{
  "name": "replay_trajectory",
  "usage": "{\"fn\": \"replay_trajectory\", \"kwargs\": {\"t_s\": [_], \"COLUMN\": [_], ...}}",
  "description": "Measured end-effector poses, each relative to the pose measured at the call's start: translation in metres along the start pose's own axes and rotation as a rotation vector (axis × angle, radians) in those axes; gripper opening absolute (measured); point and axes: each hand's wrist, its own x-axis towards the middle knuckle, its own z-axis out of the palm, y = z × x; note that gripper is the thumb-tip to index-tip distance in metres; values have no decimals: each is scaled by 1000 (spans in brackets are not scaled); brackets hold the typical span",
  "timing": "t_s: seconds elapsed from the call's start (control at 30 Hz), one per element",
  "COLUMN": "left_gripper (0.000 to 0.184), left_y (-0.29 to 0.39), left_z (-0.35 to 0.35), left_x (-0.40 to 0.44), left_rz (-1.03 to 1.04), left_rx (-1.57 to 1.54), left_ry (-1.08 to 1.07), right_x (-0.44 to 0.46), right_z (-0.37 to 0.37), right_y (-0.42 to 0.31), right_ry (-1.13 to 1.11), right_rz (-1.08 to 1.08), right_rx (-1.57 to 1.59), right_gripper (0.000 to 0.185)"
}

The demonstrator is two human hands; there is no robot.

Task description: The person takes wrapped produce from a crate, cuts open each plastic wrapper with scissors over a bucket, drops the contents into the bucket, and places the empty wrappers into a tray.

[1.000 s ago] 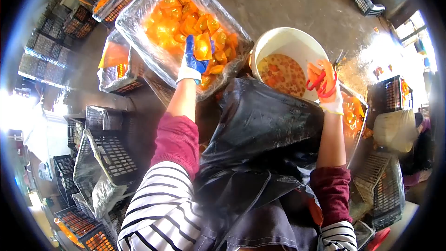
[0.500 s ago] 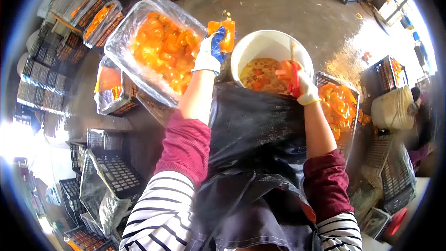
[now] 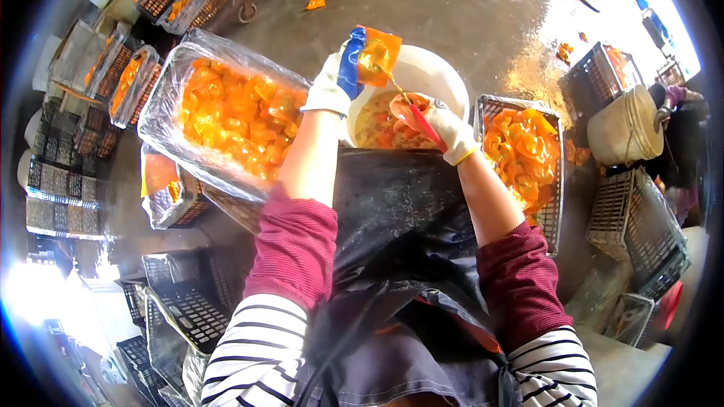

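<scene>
My left hand [image 3: 337, 75], in a white glove with a blue coating, is closed around a boxy orange bell pepper [image 3: 379, 55] at the near left rim of a white bucket [image 3: 446, 68]. My right hand [image 3: 450, 133], in a whitish glove, grips a red-handled tool [image 3: 427, 128] with a thin shaft; whether that shaft is a blade I cannot tell. Its tip reaches the lower edge of the pepper. Beneath both hands, orange scraps and pale bits lie inside the bucket.
On the left is a plastic-lined crate [image 3: 160, 105] full of orange peppers; a black crate [image 3: 556, 188] of peppers stands right of the bucket. Stacked crates [image 3: 68, 173] line the far left. At right, a person's hand [image 3: 664, 113] is by a dirty white pail [image 3: 622, 126].
My right hand has lifted from the bucket and moved left, bringing the tool to the pepper. My left hand has turned the pepper over toward it. The view has shifted somewhat.
</scene>
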Motion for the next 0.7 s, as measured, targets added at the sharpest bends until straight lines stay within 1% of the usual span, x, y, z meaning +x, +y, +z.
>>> {"fn": "replay_trajectory", "kwargs": {"t_s": [0.03,0.07,0.1,0.13,0.17,0.27,0.3,0.37,0.4,0.47,0.53,0.57,0.67,0.7], "left_gripper": [54,54,53,52,51,59,55,53,52,50,49,46,44,44], "left_y": [-2,-5,-11,-12,-10,-16,-15,-21,-25,-30,-40,-41,-50,-55], "left_z": [3,3,2,2,4,5,6,8,9,7,5,1,-4,-7], "left_x": [-3,-7,-8,1,7,1,-5,-11,-13,-13,-9,-6,0,4], "left_rz": [97,262,428,212,-5,-35,-55,-35,-26,-38,-18,-1,79,110], "left_rx": [4,80,155,-78,-317,-70,-165,-248,-291,-223,-167,-54,43,-43], "left_ry": [-22,-66,-110,-156,-150,-97,-112,-160,-183,-122,-48,0,106,116], "right_x": [-3,-4,-2,1,3,4,5,5,6,8,9,10,16,15], "right_z": [1,2,0,-5,-6,-5,-4,-4,-6,-9,-7,-6,-11,-12], "right_y": [-4,-6,-3,3,6,9,8,5,7,11,13,13,19,19], "right_ry": [12,24,35,45,55,109,110,117,113,102,96,93,40,47], "right_rz": [27,55,15,-24,-61,-129,-98,-35,-46,-64,-25,-5,-28,-10], "right_rx": [51,102,52,1,-51,-126,-133,-146,-186,-265,-187,-148,-140,-135], "right_gripper": [34,34,33,33,32,33,34,36,37,39,38,37,35,33]}}
